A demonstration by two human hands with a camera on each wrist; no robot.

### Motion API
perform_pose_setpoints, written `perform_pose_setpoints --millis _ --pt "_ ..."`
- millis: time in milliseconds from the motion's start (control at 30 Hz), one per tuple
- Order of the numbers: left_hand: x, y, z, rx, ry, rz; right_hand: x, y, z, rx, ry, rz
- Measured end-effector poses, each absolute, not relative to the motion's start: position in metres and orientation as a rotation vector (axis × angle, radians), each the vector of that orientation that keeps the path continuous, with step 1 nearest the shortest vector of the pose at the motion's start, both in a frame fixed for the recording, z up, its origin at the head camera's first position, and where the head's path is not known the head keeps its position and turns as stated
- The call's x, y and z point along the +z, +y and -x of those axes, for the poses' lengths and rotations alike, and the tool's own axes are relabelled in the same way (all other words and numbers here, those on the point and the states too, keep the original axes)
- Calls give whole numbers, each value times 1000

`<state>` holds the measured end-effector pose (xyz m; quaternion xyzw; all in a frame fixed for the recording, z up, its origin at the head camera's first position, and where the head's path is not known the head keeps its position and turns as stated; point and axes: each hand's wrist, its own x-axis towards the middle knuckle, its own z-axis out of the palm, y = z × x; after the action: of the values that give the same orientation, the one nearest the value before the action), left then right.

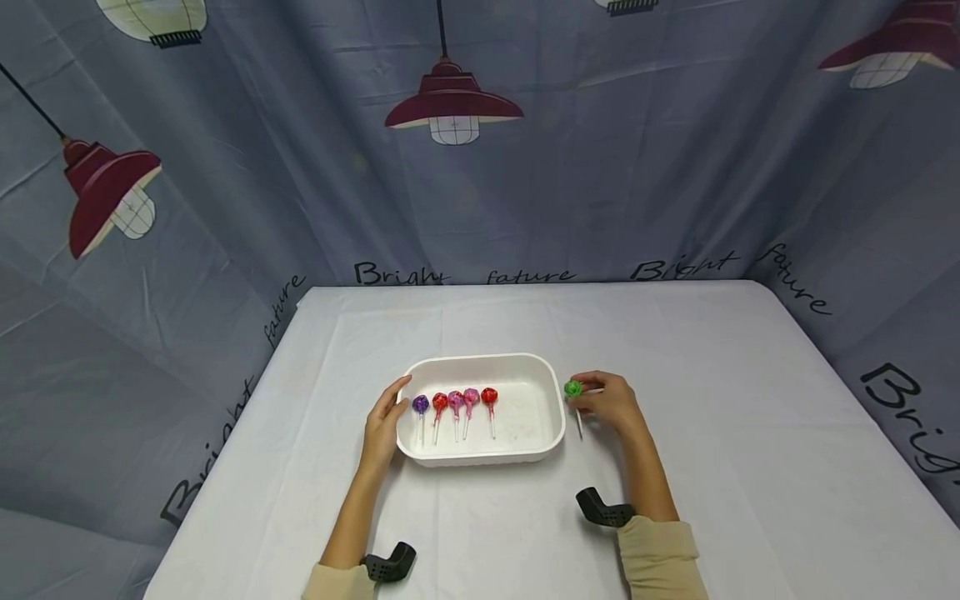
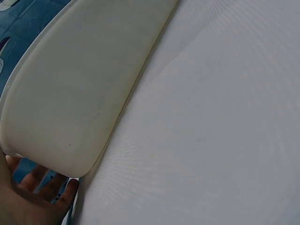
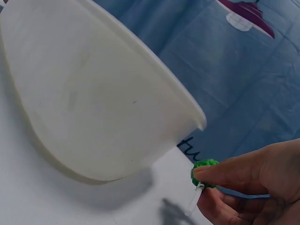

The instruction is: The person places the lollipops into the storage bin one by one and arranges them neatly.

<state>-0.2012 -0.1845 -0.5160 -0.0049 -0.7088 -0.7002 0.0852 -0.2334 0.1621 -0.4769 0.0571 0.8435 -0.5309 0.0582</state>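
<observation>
A white rectangular tray [image 1: 525,421] with rounded corners sits on the table. Along its left half lie several lollipops in a row: a purple lollipop [image 1: 421,404], a red lollipop [image 1: 440,402], two pink lollipops [image 1: 471,397], and another red lollipop [image 1: 489,396]. My left hand [image 1: 382,427] holds the tray's left end, thumb at the rim; in the left wrist view its fingers [image 2: 47,187] spread beside the outer wall. Just outside the right rim, my right hand [image 1: 611,402] pinches a green lollipop [image 3: 203,169] just below the head, stick pointing down.
White cloth covers the table [image 1: 750,417] around the tray. Behind it hangs a grey-blue curtain [image 1: 585,167] printed with lamps and lettering. Each wrist wears a black camera mount [image 1: 603,508], close above the cloth.
</observation>
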Motion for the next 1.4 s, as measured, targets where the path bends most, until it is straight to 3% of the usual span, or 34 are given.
perform_pose_setpoints --millis 433,900,1400 --pt "-498 -181 195 -2130 -2087 18 -449 165 225 -1738 2535 -60" --pt "-514 -184 201 -2072 -2123 15 -419 154 224 -1818 2456 37" --pt "-507 -183 198 -2099 -2117 2 -420 112 229 -1849 2407 58"
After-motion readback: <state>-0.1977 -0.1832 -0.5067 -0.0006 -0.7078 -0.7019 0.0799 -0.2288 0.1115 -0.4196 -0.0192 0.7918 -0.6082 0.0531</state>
